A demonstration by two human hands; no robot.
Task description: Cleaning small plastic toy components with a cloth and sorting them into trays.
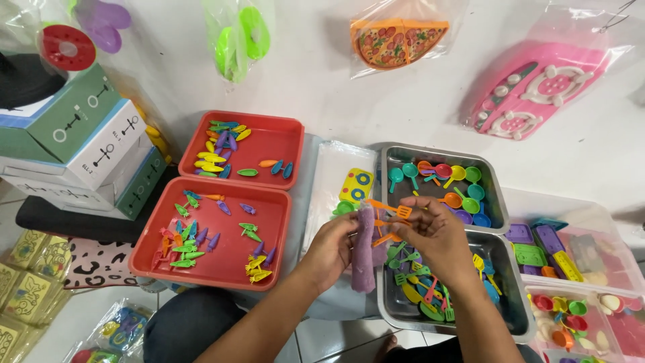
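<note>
My left hand [334,250] grips a small purple toy mitten [363,252] that hangs down between my hands. My right hand [433,236] pinches orange toy utensils [390,214], a small spatula among them, right against the mitten's top. Both hands hover over the left edge of two metal trays. The near metal tray [396,310] holds several colourful toy forks and spatulas. The far metal tray [494,189] holds several small toy pans in mixed colours.
Two red trays, near [274,232] and far [282,138], hold small toy vegetables at my left. A clear bag with a yellow toy stove [357,185] lies between. Boxes [87,144] stack at far left. Clear bins of toy parts [571,265] sit at right. Bagged toys [544,87] lean against the wall.
</note>
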